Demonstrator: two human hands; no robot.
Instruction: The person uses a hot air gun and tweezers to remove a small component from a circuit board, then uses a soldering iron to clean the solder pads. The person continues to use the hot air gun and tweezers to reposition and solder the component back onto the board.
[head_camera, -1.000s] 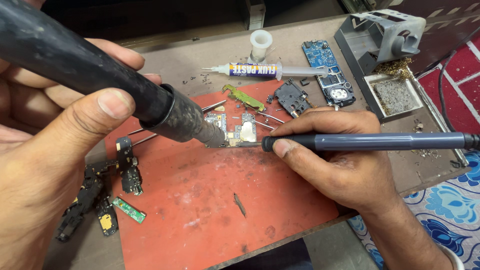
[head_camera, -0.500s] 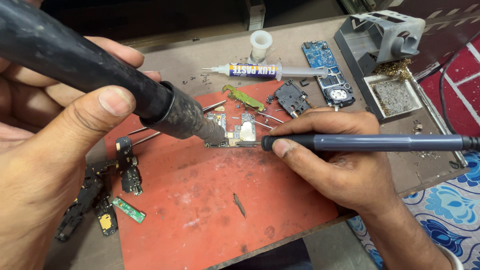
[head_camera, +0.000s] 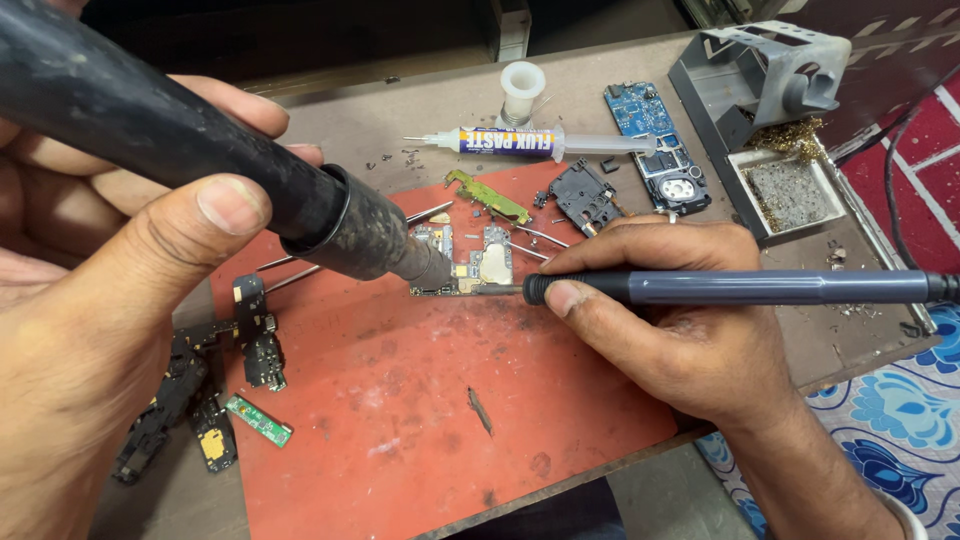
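My left hand (head_camera: 90, 330) grips a thick black hot-air wand (head_camera: 200, 150); its nozzle points down at a small circuit board (head_camera: 468, 262) lying on the red work mat (head_camera: 420, 400). My right hand (head_camera: 670, 330) holds a slim grey soldering iron (head_camera: 760, 288) like a pen, its tip touching the board's right edge. Thin metal tweezers (head_camera: 430, 212) lie partly hidden behind the nozzle.
A flux syringe (head_camera: 520, 143) and white solder spool (head_camera: 522, 92) lie behind the mat. A blue circuit board (head_camera: 655, 145), black plastic part (head_camera: 583, 195) and grey iron stand with sponge tray (head_camera: 780, 120) sit at right. Dark phone parts (head_camera: 215, 385) lie at the mat's left edge.
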